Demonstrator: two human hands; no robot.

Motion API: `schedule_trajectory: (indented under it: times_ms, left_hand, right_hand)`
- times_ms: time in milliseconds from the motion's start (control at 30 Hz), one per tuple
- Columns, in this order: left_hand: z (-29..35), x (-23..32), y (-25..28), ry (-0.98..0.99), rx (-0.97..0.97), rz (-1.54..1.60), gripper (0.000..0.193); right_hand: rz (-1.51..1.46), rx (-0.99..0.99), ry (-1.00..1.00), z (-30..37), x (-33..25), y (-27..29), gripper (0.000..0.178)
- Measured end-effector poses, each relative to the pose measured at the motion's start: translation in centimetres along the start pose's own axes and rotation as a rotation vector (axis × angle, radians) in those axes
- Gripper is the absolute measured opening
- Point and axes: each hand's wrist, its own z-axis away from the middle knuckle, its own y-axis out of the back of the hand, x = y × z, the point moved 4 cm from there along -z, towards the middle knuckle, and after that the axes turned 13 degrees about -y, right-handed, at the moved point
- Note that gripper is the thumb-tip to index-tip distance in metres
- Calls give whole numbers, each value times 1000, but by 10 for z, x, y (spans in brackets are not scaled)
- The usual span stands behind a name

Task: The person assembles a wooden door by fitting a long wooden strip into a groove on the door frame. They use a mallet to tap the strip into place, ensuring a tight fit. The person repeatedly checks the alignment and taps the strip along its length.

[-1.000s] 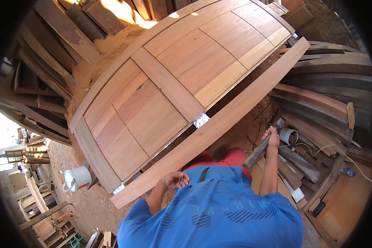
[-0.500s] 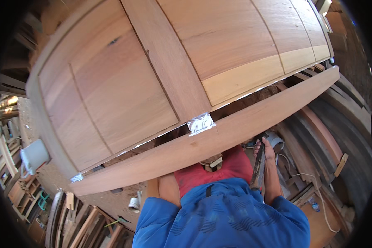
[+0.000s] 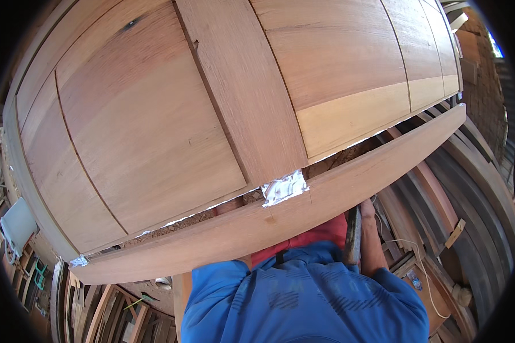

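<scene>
In front of me lies a large wooden panelled door (image 3: 154, 126) with a broad middle board (image 3: 240, 86). A long wooden rail (image 3: 280, 223) runs along its near edge, a narrow gap apart. Shiny silvery film (image 3: 285, 187) bridges the gap at the middle board, and another bit (image 3: 79, 261) shows at the left corner. My right hand (image 3: 368, 208) is closed round a dark, worn, stick-like tool handle (image 3: 353, 237), just below the rail's near side; the rail hides the tool's far end. My left hand is out of sight, behind the rail.
Long dark timbers (image 3: 440, 194) lie stacked to the right, with a pale cord (image 3: 418, 251) over wood there. At the left are a whitish container (image 3: 18, 226) and wood offcuts (image 3: 97, 314). A small wood block (image 3: 455, 233) rests against the timbers.
My view has shifted closer over the door. The right hand, with the tool, is now partly covered by the rail; the left forearm has slipped from sight.
</scene>
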Motion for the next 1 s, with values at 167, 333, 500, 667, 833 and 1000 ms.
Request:
schedule_trajectory:
  times_ms: [167, 333, 500, 667, 833, 1000]
  left_hand:
    - [3, -11, 1, 11, 9, 9, 50]
    - [7, -6, 2, 23, 14, 4, 52]
    - [9, 9, 14, 31, 33, -42, 54]
    - [13, 13, 11, 18, 36, -26, 56]
    - [12, 15, 9, 23, 18, -45, 58]
    - [13, 15, 9, 15, 27, -40, 61]
  right_hand:
    - [-89, 67, -15, 68, -38, 35, 17]
    - [-235, -8, 137, 106, -91, 65, 18]
    - [-49, -159, 64, 142, -97, -65, 20]
    - [-22, -89, 116, 142, -98, -48, 19]
    - [-163, -92, -38, 124, -77, -33, 20]
    - [-69, -163, -85, 137, -57, -77, 22]
